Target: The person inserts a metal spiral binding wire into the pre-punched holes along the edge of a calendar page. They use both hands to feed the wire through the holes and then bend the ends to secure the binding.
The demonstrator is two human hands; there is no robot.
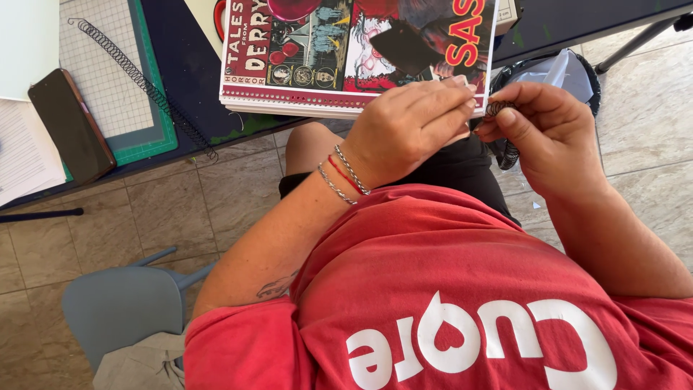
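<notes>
A single head-worn view looks steeply down the wearer's own chest and lap (the red cotton T-shirt [462, 289] fills the lower frame, very near), facing forward to the dark blue tabletop edge [195, 68] above and the beige tiled floor [216, 209] farther below.

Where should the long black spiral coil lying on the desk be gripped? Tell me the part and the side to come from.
Probably its middle stretch, pinched across its width from above. The black spiral coil lies flat and diagonal over the green cutting mat, nothing resting on it. Its ends are poorer picks: one is at the mat's top edge, the other overhangs the desk edge.
</notes>
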